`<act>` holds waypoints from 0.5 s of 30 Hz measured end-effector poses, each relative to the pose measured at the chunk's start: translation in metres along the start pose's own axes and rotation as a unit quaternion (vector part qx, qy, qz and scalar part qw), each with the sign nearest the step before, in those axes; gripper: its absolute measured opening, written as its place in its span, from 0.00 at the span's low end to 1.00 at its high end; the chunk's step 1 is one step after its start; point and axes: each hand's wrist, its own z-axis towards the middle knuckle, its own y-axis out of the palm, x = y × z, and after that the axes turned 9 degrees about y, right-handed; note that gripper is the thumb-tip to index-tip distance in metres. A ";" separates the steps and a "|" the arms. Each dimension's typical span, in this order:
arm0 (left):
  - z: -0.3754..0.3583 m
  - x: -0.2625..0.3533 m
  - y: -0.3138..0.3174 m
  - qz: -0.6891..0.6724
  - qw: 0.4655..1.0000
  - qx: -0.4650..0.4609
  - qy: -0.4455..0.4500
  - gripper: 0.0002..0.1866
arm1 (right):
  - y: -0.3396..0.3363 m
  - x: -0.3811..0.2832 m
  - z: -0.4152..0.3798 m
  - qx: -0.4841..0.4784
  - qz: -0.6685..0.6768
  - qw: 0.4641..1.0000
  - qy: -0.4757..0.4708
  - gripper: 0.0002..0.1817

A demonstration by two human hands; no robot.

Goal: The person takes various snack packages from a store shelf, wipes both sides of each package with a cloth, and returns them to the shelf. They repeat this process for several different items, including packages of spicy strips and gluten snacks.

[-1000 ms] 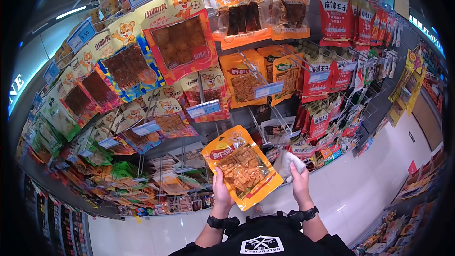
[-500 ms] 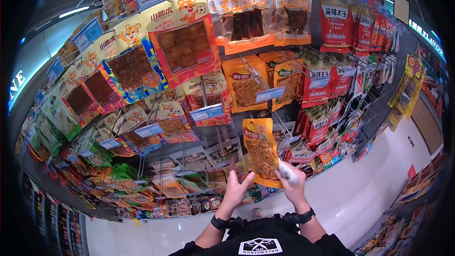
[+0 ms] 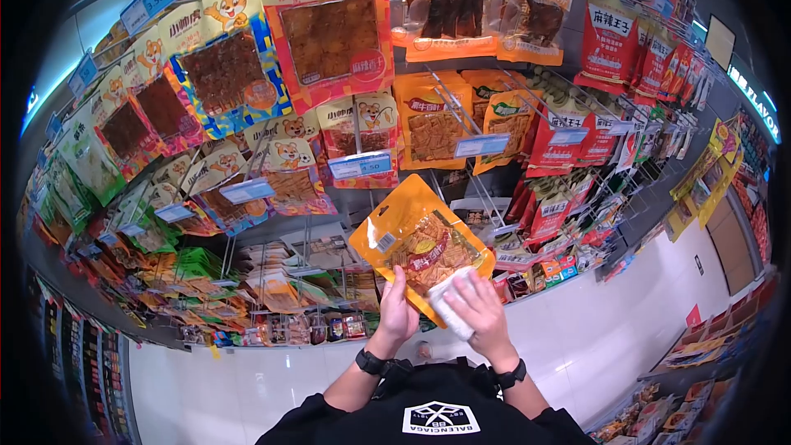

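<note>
An orange snack bag (image 3: 375, 227), tilted, is held out in front of me, with a barcode and a clear window showing food pieces on the side facing me. My left hand (image 3: 398, 311) grips its lower left edge, thumb on the near face. At the bag's lower right, my right hand (image 3: 482, 311) presses a folded white cloth (image 3: 452, 301) against the surface, fingers over the cloth. Part of the window is hidden behind cloth and fingers. Similar orange bags (image 3: 432, 128) hang on the rack just beyond.
Hooks carry large yellow-and-red snack packs (image 3: 329, 37) on the left, fish packs (image 3: 456, 12) above and red bags (image 3: 567, 138) on the right. A blue price tag (image 3: 361, 165) juts out near the held bag. Pale floor (image 3: 568, 346) lies below the rack.
My left hand has gone from open beside the bag to gripping it. The bag has turned, now tilted with its barcode side showing. The cloth in my right hand now lies against it.
</note>
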 end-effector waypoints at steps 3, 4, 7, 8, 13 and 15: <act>-0.007 0.008 0.004 0.022 0.999 -0.018 -0.047 0.25 | -0.001 0.014 0.009 0.044 0.009 0.996 0.074 0.27; -0.009 0.004 0.002 0.021 0.998 -0.014 -0.049 0.25 | -0.003 0.015 0.014 0.075 0.028 0.989 0.122 0.27; -0.010 -0.019 -0.016 0.111 0.986 -0.077 -0.093 0.23 | 0.003 -0.006 0.024 0.055 0.052 0.990 0.119 0.30; -0.011 -0.023 -0.018 0.109 0.986 -0.079 -0.093 0.23 | 0.006 -0.013 0.029 0.045 0.065 0.993 0.091 0.31; -0.005 -0.012 -0.009 0.074 0.993 -0.053 -0.069 0.22 | 0.019 -0.015 0.007 -0.048 0.066 0.997 0.001 0.29; -0.001 -0.008 -0.005 0.153 0.986 -0.069 -0.011 0.23 | 0.019 0.000 -0.001 0.003 -0.003 1.000 0.007 0.29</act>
